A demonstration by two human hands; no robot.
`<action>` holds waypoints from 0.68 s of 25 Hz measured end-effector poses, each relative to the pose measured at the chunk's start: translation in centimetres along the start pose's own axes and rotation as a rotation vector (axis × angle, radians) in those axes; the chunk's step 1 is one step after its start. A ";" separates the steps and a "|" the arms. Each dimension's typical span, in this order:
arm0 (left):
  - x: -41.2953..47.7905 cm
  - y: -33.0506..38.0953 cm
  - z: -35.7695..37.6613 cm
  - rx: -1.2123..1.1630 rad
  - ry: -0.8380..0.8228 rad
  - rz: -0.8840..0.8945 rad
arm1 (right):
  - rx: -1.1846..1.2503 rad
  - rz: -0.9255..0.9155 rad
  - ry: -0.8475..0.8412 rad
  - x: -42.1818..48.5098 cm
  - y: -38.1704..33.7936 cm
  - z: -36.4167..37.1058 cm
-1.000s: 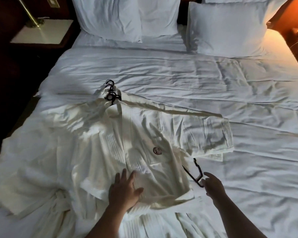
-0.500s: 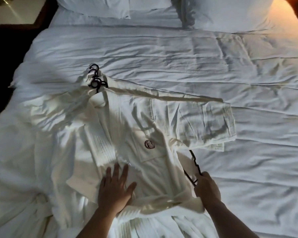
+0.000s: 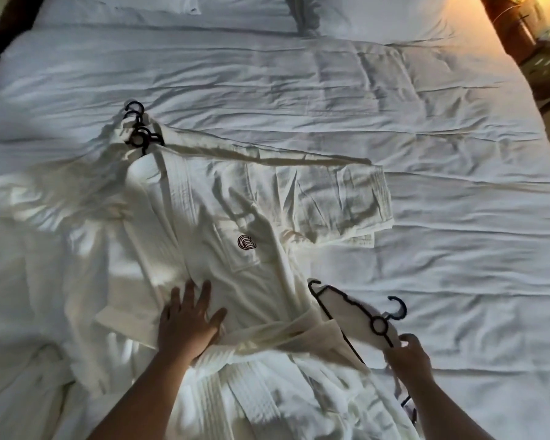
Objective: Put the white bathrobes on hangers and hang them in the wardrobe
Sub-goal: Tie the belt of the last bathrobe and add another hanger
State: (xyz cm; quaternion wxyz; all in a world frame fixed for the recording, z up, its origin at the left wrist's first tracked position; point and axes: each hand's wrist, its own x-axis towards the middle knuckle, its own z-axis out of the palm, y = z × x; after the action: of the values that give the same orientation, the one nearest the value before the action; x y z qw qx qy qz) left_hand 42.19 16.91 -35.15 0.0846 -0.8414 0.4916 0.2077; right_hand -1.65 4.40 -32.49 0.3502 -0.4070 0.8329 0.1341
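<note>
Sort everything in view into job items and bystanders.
Job: crested bathrobe under the left hand; black hanger held by the right hand; stacked hangers at its collar; second bathrobe at left.
Bystanders: bed sheet; pillows; bedside table at far right.

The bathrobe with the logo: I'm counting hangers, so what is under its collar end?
Several black hanger hooks poke out from under the collar of the bathrobe. The rest of those hangers is covered by cloth, so the count is unclear.
</note>
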 end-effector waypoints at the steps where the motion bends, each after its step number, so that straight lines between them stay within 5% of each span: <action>1: 0.0 -0.1 0.0 0.000 -0.009 0.004 | 0.043 -0.044 -0.004 0.2 -1.2 0.4; 5: -0.2 0.0 -0.1 -0.012 -0.009 0.005 | 0.148 -0.175 0.040 0.6 -5.7 0.9; 12: -0.7 0.9 -2.0 -0.077 -0.109 -0.055 | 0.254 0.017 0.261 -1.5 -5.8 -2.2; 17: -0.9 0.2 -4.9 -0.162 -0.171 -0.014 | 0.305 -0.329 0.193 -6.5 -18.9 -0.1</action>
State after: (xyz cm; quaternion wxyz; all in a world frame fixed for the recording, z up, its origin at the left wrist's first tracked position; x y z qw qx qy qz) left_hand 42.98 15.82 -30.33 0.0592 -0.8281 0.4584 0.3172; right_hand 15.67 -3.85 -26.76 0.3437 -0.4903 0.7957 -0.0913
